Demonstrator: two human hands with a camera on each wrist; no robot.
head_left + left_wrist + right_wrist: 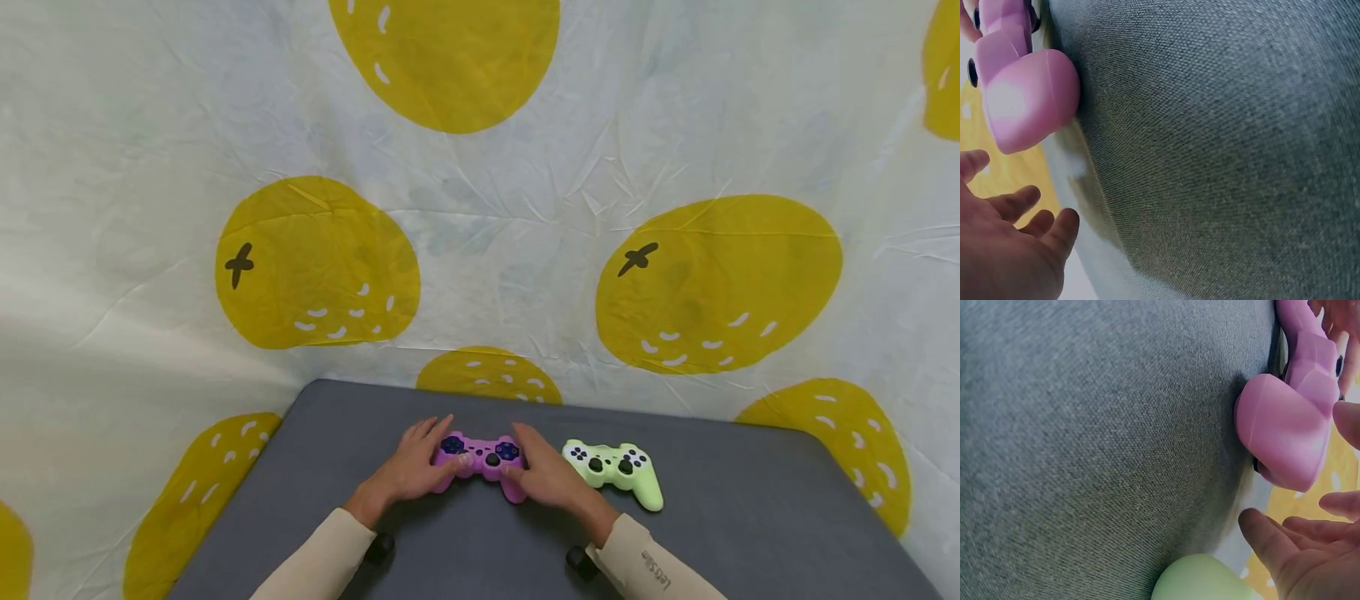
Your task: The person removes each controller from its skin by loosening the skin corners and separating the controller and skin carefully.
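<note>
Resting on the counter point(735, 492), pink controller point(478, 455) lies between left grip point(408, 469) and right grip point(550, 475). Both have fingers loose and spread, nothing clamped. Main risk: one side closing first would likely skid or yaw it. Smooth rounded handles point(1285, 434) could slip under a light pinch, probably worst if it's uneven. Pale green controller point(611, 460) lies just beside the right grip; an outward swing could knock it.
</note>
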